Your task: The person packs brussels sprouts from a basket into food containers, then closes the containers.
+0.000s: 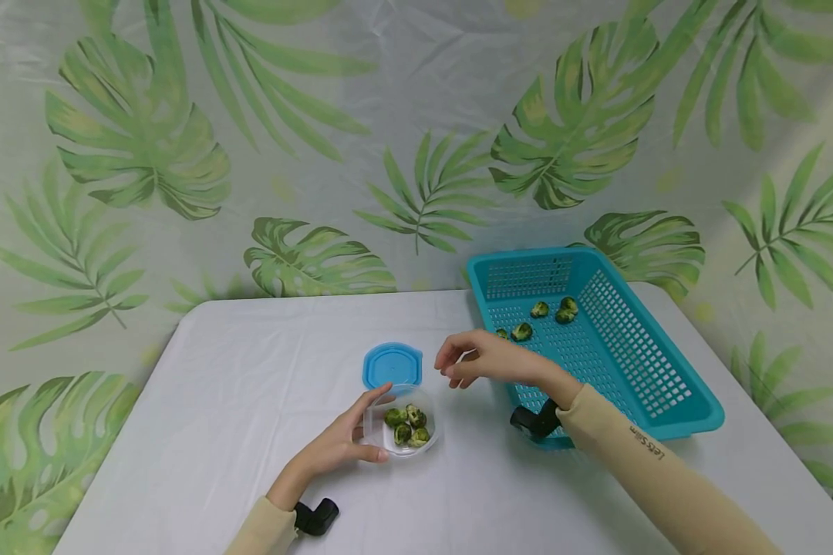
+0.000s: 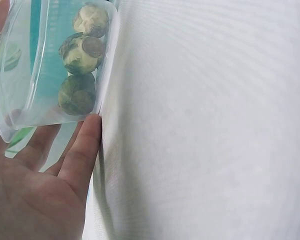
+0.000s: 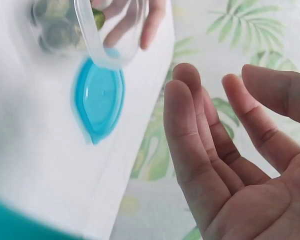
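A clear plastic container (image 1: 382, 443) with several Brussels sprouts (image 1: 403, 434) in it stands on the table. My left hand (image 1: 340, 443) holds it from the left, thumb on the near side and fingers round the far side. In the left wrist view, fingertips (image 2: 92, 131) touch the wall of the container (image 2: 50, 107). My right hand (image 1: 482, 358) hovers between the container and the teal basket (image 1: 666, 370). Its fingers are loosely bent, with nothing between them in the right wrist view. Beyond the container lies a blue lid (image 1: 391, 364), partly behind its rim.
Several more Brussels sprouts (image 1: 540, 309) lie towards the back of the basket, and my right forearm crosses over its near left side. A white cloth (image 1: 264, 362) covers the table. Behind hangs a leaf-patterned curtain (image 1: 430, 92).
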